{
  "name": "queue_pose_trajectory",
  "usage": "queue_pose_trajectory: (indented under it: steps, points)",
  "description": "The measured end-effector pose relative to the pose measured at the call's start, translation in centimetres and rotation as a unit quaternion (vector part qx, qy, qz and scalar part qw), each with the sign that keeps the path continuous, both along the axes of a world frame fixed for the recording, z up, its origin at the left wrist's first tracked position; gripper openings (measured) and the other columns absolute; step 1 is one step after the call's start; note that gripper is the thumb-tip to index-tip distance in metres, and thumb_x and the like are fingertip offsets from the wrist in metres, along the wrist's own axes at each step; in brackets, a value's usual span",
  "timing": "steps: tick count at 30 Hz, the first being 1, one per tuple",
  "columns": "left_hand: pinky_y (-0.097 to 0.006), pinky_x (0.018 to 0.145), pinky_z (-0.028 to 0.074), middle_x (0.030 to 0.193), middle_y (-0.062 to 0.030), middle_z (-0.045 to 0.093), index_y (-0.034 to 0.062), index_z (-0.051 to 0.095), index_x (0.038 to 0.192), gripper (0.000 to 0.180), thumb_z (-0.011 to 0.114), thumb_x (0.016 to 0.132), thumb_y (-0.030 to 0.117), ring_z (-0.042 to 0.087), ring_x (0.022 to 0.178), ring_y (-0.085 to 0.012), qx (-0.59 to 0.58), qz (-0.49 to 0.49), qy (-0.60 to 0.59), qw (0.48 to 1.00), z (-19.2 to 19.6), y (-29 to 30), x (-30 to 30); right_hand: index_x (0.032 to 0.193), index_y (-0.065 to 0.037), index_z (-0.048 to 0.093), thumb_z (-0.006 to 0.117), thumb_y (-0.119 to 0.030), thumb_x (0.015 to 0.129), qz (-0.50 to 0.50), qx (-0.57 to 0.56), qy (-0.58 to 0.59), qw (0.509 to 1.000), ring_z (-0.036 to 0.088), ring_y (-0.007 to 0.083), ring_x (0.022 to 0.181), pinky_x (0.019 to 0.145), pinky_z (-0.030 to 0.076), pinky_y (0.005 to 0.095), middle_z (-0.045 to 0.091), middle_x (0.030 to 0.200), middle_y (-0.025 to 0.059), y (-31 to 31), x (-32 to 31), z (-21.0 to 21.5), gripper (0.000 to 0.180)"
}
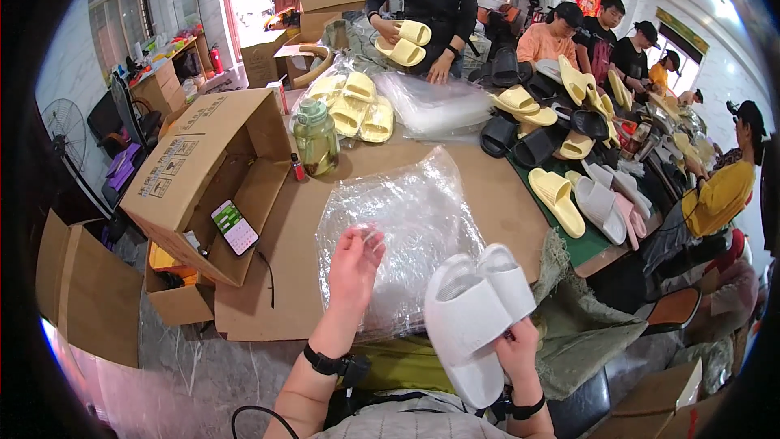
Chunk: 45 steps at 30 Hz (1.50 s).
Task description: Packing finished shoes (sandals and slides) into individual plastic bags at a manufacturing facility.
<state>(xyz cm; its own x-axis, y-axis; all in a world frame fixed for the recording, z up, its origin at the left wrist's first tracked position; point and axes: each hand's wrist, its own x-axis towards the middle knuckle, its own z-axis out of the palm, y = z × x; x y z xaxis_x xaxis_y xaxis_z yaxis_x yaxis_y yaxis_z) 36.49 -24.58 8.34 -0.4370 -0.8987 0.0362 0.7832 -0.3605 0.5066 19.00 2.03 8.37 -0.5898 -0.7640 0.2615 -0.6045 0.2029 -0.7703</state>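
Observation:
A pair of white slide slippers [467, 321] is in my right hand [520, 348], the two held side by side and tilted over the front edge of the table. Beneath my left hand [355, 264] lies a stack of clear plastic bags [414, 203], spread flat on brown cardboard. The left fingers are pinched together on the upper layer of clear plastic near the stack's left part. How many layers they hold cannot be made out. The lower edge of the slippers overlaps the bags' right corner in view.
An open carton [215, 138] with a phone [235, 226] on it stands left, beside a green water bottle [315, 138]. Yellow slippers [357, 106] and more bags [426, 106] lie at the back. Mixed slippers [597, 203] fill the right; a person [431, 0] works opposite.

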Motion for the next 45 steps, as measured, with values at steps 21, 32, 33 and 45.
queue_pose_trajectory:
  steps: [21,32,33,45]
  points:
    - [-0.047,0.097,0.054,0.132,-0.0157,0.061,0.0027,0.053,0.137,0.042,0.041,0.104,0.024,0.062,0.116,-0.0313,-0.267,-0.006,-0.366,0.892,-3.6,6.8,5.6,0.106,-0.009,0.071,0.075,-0.018,0.077,0.237,-0.064,0.088,0.965,0.066,0.0345,0.089,0.071,0.055,0.0429,0.067,0.107,0.0152,-11.8,2.9,1.4,0.031]
    - [-0.047,0.1,0.052,0.133,-0.016,0.06,0.0027,0.053,0.138,0.044,0.04,0.103,0.026,0.061,0.118,-0.0328,-0.012,0.017,-0.123,0.992,-5.1,4.0,4.7,0.105,-0.009,0.07,0.076,-0.027,0.075,0.262,-0.108,0.245,0.927,0.066,0.0286,0.097,0.063,0.056,0.0389,0.066,0.108,0.0084,-12.0,5.6,2.6,0.036]
    - [-0.047,0.1,0.052,0.133,-0.0161,0.06,0.0027,0.053,0.138,0.044,0.04,0.103,0.026,0.061,0.118,-0.033,0.014,0.019,-0.096,0.995,-5.4,3.6,4.4,0.104,-0.007,0.069,0.075,-0.027,0.077,0.236,-0.084,0.214,0.944,0.065,0.0314,0.093,0.065,0.054,0.0432,0.065,0.105,0.0101,-11.9,5.5,2.8,0.034]
    - [-0.042,0.105,0.044,0.141,-0.015,0.048,0.0105,0.045,0.111,0.017,0.051,0.098,0.003,0.05,0.124,-0.0247,-0.045,0.13,-0.258,0.956,-10.3,1.3,7.5,0.09,-0.003,0.063,0.067,-0.026,0.087,0.107,0.068,0.159,0.979,0.063,0.0369,0.082,0.068,0.05,0.0484,0.062,0.088,0.0143,-13.2,1.6,-1.4,0.023]
